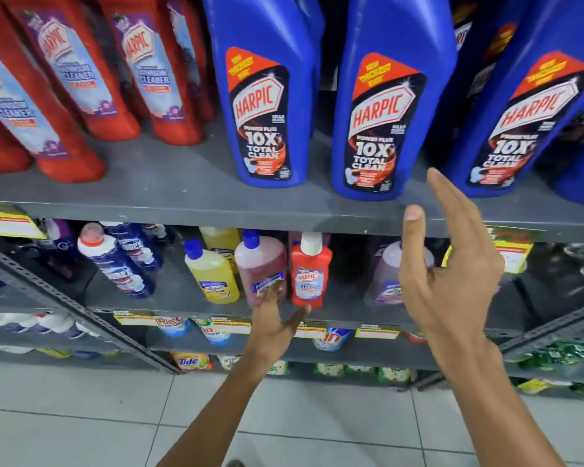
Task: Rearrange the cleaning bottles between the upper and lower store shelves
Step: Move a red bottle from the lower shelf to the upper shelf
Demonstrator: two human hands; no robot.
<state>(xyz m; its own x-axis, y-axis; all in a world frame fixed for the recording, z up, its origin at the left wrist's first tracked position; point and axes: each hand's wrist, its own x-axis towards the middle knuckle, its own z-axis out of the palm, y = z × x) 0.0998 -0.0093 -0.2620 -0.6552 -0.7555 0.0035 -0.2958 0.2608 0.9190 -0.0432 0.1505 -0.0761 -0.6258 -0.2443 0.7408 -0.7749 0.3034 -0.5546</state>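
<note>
The left hand (pixel 273 318) reaches into the lower shelf (pixel 189 306) with its fingers against the front of the pink bottle (pixel 260 264) and its thumb splayed out toward 3 o'clock, near the base of the small red Harpic bottle (pixel 309 269). It is a touch or a partial wrap, not a closed hold; whether the fingers curl behind the bottle I cannot tell. The right hand (pixel 452 264) hangs open and empty in front of the upper shelf (pixel 182 197), fingertips pointing to 12 o'clock just below the middle blue Harpic bottle (pixel 390 106).

The main risk sits at that left hand. The pink bottle stands tight between the yellow bottle (pixel 211 273) at its 9 o'clock and the small red one at its 3 o'clock — pulling it out with a loose pinch would likely tip a neighbour or let the smooth, liquid-filled body slip. The splayed thumb could knock the red bottle over the shelf lip. Up top, the blue bottles look heavy and stand close to the front edge, so a careless brush from the right hand may topple one onto the tiled floor (pixel 81 416).

The pink bottle itself is translucent, rosy liquid showing through, with a blue cap and a small blue label low on its front — rounded, glossy, probably slick to hold. The red bathroom-cleaner bottles (pixel 122 72) stand at 10 o'clock.
</note>
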